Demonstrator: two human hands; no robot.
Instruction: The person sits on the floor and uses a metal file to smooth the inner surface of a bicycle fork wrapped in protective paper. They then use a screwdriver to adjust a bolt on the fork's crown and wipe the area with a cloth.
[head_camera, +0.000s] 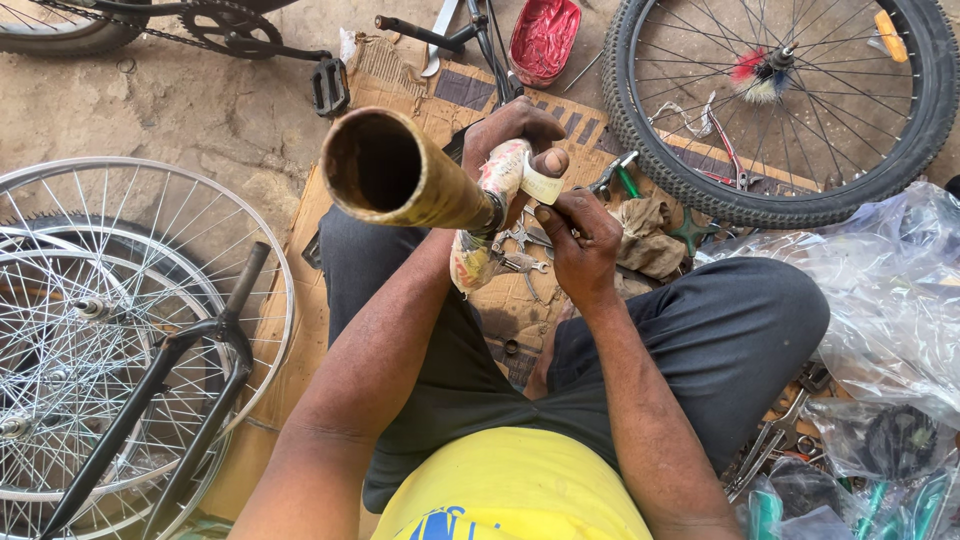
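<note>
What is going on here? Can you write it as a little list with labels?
Place: cardboard mat on the ground
Left hand: grips a brass-coloured tube wrapped in patterned paper
Right hand: pinches a white strip at the wrapping
Right side: tyred bicycle wheel
Left side: bare spoked rims, black fork
Top: red tub

Bicycle repair workshop, outdoor ground: spoked wheels (90, 330), tyre (780, 110), scattered wrenches (770, 440), cardboard mat (420, 90).

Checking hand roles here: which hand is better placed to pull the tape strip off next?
Probably the right hand: its fingertips sit at the tape strip, while the left hand is wrapped around the tube.
</note>
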